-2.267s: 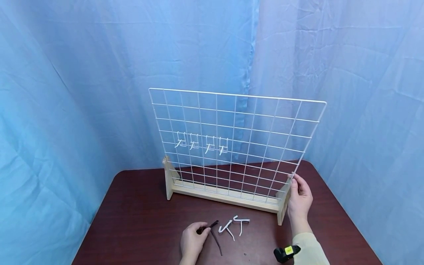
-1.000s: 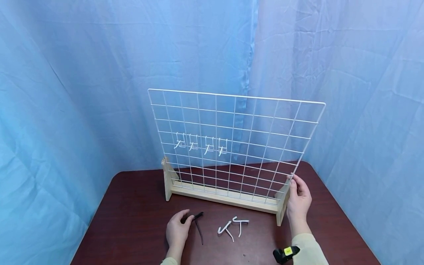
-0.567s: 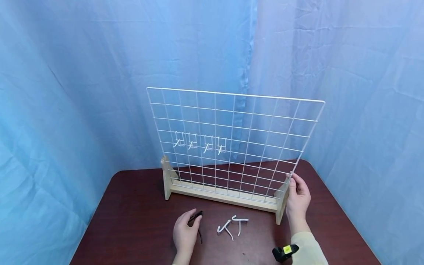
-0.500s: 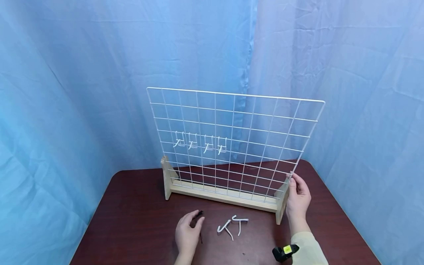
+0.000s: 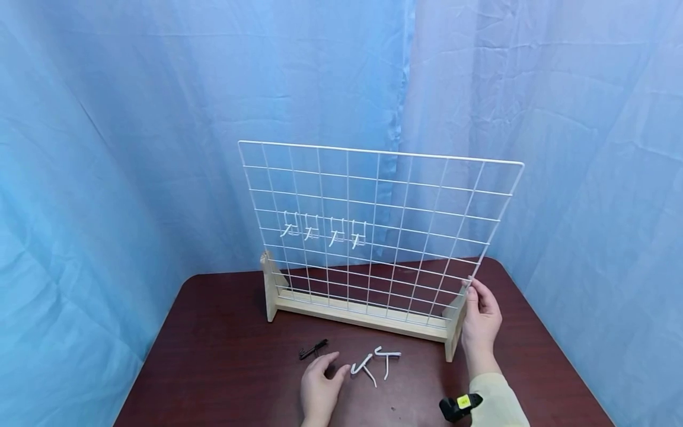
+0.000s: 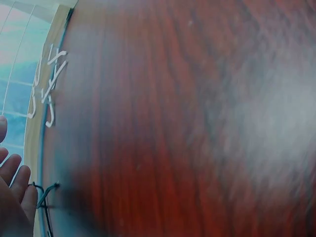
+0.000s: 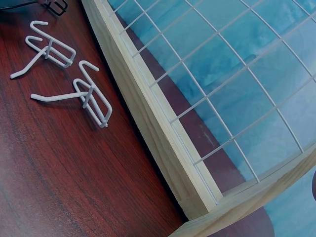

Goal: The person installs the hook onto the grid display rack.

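My left hand (image 5: 320, 388) is over the table with thumb and fingers spread apart, holding nothing. Just behind its fingers lies a black wire hook (image 5: 313, 349), partly hidden by them in the head view. Right of the thumb are two white wire hooks (image 5: 364, 369) on the table, seen closer in the right wrist view, where the nearer white hook (image 7: 91, 96) lies with its prong out. My right hand (image 5: 482, 320) pinches the right edge of a white wire grid panel (image 5: 405, 207), low down by its wooden stand (image 5: 363, 320).
Several white hooks (image 5: 336, 231) hang in a row on the left half of the grid. A black device with a yellow label (image 5: 460, 406) is beside the right sleeve. Blue curtains (image 5: 133, 118) surround the dark red table (image 5: 213, 356).
My left hand carried the black hook leftward, away from the white hooks, and let it go on the table. It has since moved right, toward the white hooks. My right hand stays on the grid.
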